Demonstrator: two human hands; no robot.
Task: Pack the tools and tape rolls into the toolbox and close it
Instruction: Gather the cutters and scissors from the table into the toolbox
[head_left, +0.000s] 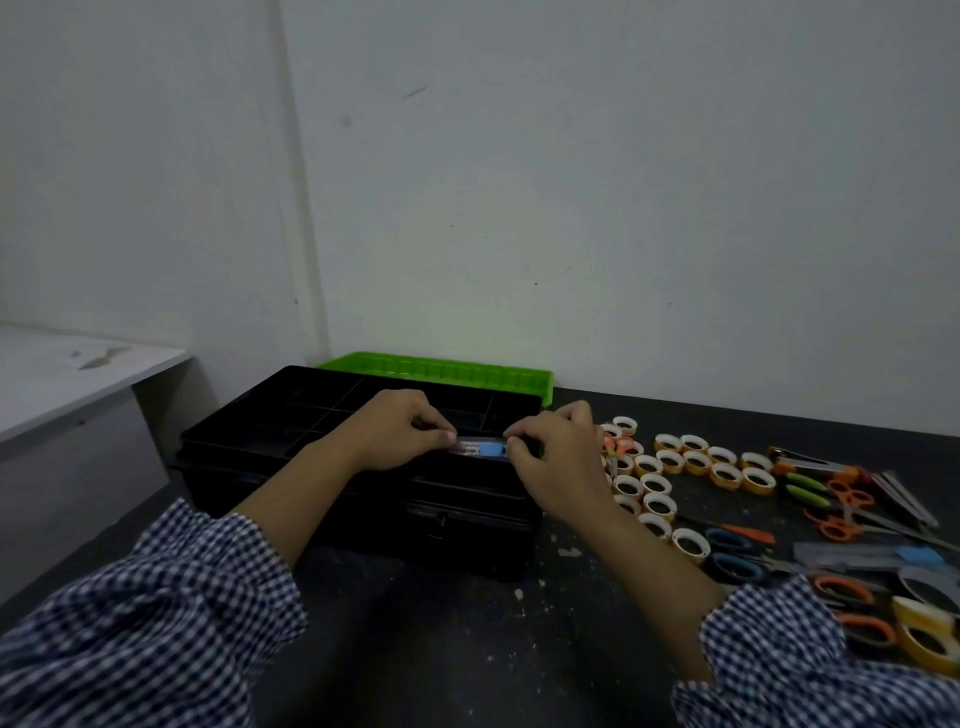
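Seemingly slim metal cutter between hands

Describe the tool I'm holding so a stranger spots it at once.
Find the black toolbox on the dark table. Above it, the left hand and right hand pinch a slim silver cutter with a blue slider. Its twin lies among the scissors, unheld.

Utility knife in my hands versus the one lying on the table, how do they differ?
The held utility knife is pinched at its ends by the left hand and right hand over the toolbox; the table utility knife lies untouched among scissors. Both are grey with blue sliders.
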